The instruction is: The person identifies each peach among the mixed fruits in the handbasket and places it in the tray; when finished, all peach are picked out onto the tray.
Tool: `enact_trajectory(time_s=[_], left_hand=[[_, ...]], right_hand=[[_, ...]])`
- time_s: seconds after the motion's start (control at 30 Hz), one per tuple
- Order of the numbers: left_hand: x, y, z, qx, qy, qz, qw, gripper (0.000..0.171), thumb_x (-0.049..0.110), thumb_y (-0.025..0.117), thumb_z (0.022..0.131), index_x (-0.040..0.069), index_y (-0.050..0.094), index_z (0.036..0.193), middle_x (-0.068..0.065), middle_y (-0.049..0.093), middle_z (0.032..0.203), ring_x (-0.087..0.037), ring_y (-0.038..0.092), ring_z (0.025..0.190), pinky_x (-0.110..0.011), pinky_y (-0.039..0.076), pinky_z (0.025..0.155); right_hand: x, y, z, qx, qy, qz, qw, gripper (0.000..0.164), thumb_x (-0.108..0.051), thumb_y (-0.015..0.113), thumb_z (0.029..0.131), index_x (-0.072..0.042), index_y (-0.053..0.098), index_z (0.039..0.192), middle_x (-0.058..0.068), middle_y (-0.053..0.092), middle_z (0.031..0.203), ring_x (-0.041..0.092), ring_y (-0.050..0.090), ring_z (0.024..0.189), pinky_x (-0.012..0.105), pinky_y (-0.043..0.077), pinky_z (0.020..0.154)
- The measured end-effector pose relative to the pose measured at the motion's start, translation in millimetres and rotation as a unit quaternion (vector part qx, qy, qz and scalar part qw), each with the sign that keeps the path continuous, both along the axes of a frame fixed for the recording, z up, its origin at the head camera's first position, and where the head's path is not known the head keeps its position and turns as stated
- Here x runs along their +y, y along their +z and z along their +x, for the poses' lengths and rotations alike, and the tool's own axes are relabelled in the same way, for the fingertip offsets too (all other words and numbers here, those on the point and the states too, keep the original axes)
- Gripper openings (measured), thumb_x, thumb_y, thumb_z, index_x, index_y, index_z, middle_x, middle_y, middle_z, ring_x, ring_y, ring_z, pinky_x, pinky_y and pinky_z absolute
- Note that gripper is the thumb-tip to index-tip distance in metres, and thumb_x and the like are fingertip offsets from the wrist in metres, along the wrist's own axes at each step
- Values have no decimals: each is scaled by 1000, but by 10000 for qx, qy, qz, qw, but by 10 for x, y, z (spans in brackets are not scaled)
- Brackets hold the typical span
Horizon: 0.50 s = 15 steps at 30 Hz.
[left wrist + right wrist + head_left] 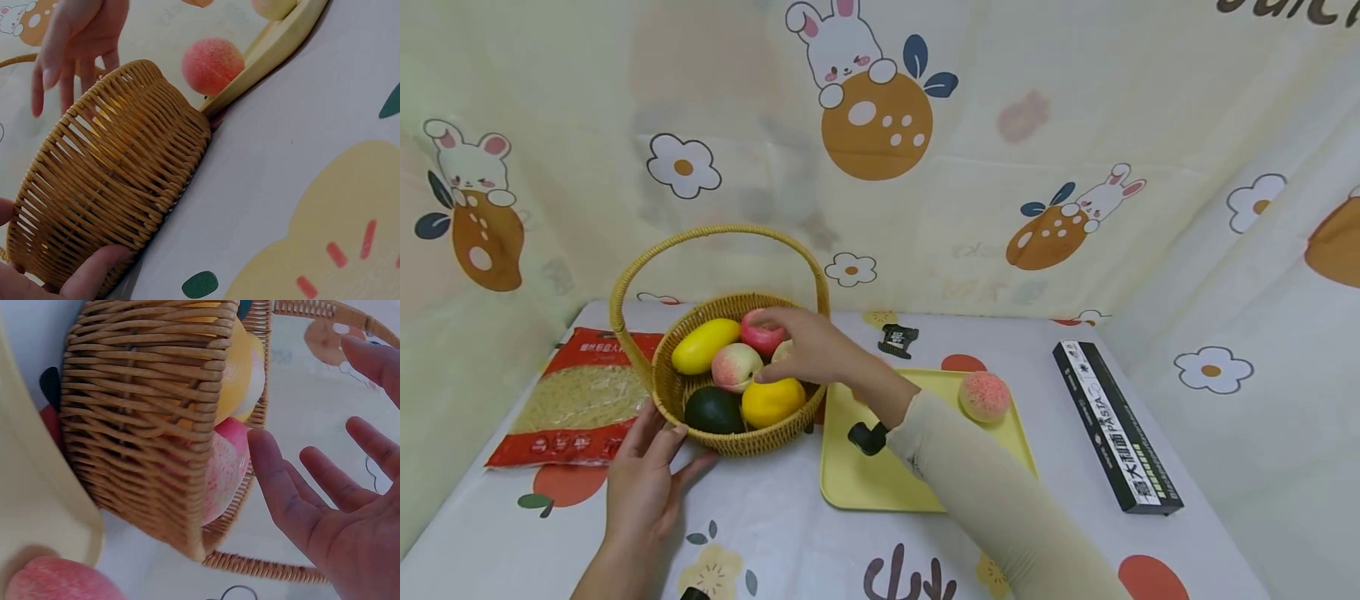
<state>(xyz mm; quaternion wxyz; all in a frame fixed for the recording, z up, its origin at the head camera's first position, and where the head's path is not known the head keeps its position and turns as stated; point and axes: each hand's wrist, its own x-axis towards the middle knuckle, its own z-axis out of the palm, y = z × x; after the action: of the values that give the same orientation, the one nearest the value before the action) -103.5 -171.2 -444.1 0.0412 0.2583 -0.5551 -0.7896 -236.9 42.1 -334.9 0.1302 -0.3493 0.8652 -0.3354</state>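
Note:
A wicker basket (752,442) with a tall hoop handle stands on the left part of the table. My left hand (643,483) holds its lower left side, the thumb (97,269) along the outer wall. My right hand (808,346) hovers over the basket's right side with spread fingers and an empty palm. Inside lie a yellow mango (706,346), a red apple (760,335), a pale peach (734,367), a dark green avocado (713,410) and a round yellow fruit (772,402). Another pink-and-white fruit (219,481) sits by the rim, mostly hidden under my right hand in the head view.
Right of the basket is a yellow tray (880,487) with a pink peach (985,396); my right forearm crosses over it. A red pasta bag (580,400) lies left, a black pasta box (1116,429) right. Behind the tray is a small black item (898,340).

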Motion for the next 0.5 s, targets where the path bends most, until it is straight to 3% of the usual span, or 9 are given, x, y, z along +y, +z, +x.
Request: enact_trajectory(time_s=[0.17,0.33,0.5], left_hand=[[-10,-14,-15,-63,7,-31,10000,64,22,53,111,52,29,163,7,25,176,-25,42,149,-47,62,92],[-19,-7,-19,-86,-37,-12,10000,64,23,54,111,52,30,162,6,25,175,-24,43,148,-47,62,93],[-11,-3,-16,-84,-58,-28,9999,64,23,55,111,51,30,162,4,25,175,-24,43,148,-46,63,93]], right_hand=[[-217,34,-66,620,436,701,9947,73,-29,84,88,-10,55,152,6,60,153,25,55,139,34,45,119],[-389,35,-74,681,587,1163,9891,70,-31,82,90,-13,55,152,5,61,152,23,48,145,35,40,124],[-526,-30,-91,732,636,1752,9797,71,-37,82,91,-20,53,153,1,62,150,21,50,140,34,43,121]])
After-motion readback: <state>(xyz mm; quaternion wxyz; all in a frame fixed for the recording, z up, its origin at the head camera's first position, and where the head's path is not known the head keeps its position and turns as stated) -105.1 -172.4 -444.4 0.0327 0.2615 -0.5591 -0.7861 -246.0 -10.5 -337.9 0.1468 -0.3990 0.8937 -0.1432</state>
